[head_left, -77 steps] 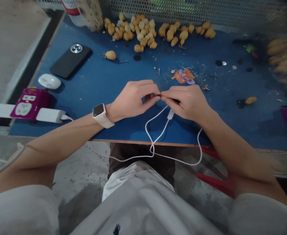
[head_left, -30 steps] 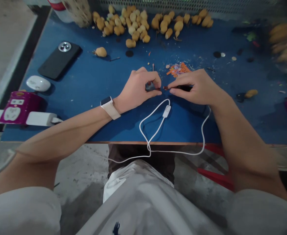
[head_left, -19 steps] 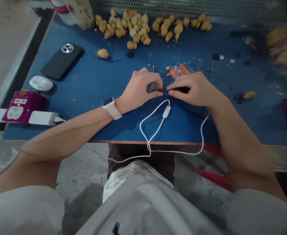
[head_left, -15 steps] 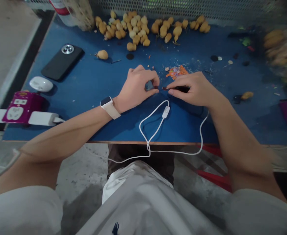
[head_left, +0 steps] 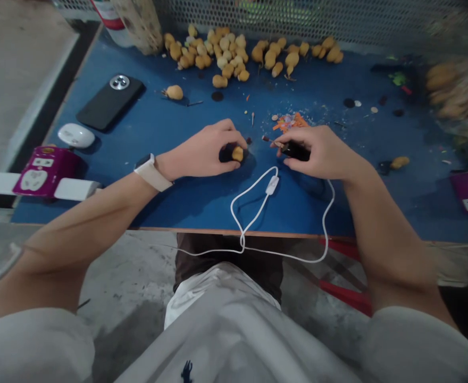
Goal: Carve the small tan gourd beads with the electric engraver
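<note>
My left hand [head_left: 212, 149] is closed around a small dark piece with a yellow-tan end [head_left: 237, 153], which looks like a little gourd, mostly hidden by the fingers. In my right hand [head_left: 317, 151] is a black-handled tool [head_left: 298, 150] with a thin shaft and a reddish-brown tip, pointing left towards the left hand. Tip and gourd are apart. A white cord [head_left: 325, 223] trails from beneath the right hand, with an inline switch [head_left: 272, 184] lying between the hands. Orange scraps [head_left: 292, 121] lie just beyond the right hand.
Several small tan gourds [head_left: 226, 53] are heaped along the back of the blue table [head_left: 186, 202]. To the left are a black phone [head_left: 110, 103], a white case [head_left: 76, 136] and a purple socket block [head_left: 46, 170]. A bag of gourds [head_left: 457, 96] sits at right.
My left hand has drawn back to the left and turned, so the yellow end of its piece now shows. My right hand has rotated slightly, exposing more of the black handle.
</note>
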Available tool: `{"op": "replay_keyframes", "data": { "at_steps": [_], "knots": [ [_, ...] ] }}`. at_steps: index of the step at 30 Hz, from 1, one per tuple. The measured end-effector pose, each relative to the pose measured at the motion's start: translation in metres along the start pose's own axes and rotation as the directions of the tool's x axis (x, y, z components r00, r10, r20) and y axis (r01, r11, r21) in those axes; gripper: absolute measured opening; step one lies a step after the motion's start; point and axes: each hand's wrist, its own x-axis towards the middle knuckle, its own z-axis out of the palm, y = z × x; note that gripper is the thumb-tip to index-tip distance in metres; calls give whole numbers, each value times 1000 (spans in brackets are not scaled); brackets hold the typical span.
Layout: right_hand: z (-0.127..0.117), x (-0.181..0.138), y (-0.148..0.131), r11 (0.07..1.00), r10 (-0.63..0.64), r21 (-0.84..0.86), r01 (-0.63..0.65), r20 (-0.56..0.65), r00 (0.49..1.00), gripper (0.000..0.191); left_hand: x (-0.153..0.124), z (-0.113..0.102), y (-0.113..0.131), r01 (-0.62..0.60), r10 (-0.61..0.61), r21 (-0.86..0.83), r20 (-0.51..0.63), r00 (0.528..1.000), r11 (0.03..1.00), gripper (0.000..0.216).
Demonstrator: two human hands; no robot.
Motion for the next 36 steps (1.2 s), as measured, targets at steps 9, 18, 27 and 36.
{"op": "replay_keyframes", "data": {
  "at_steps": [9, 18, 27, 36],
  "knots": [
    [12, 2, -17, 966, 104, 215, -141, 174, 979, 64, 0, 4, -7, 13, -12, -28, 34, 999, 1000, 33],
    [18, 5, 4, 964, 118, 215, -157, 186, 976, 77, 1, 2, -8, -3, 4, -14, 9, 1000, 1000, 30],
    [23, 2, -2, 985, 105, 134, -110, 40, 994, 34, 4, 12, -12, -23, 20, -55, -64, 998, 998, 25],
    [19, -5, -13, 994, 32, -96, -46, -146, 989, 44, 4, 4, -3, 38, -65, -273, -92, 994, 961, 47]
  ]
}}
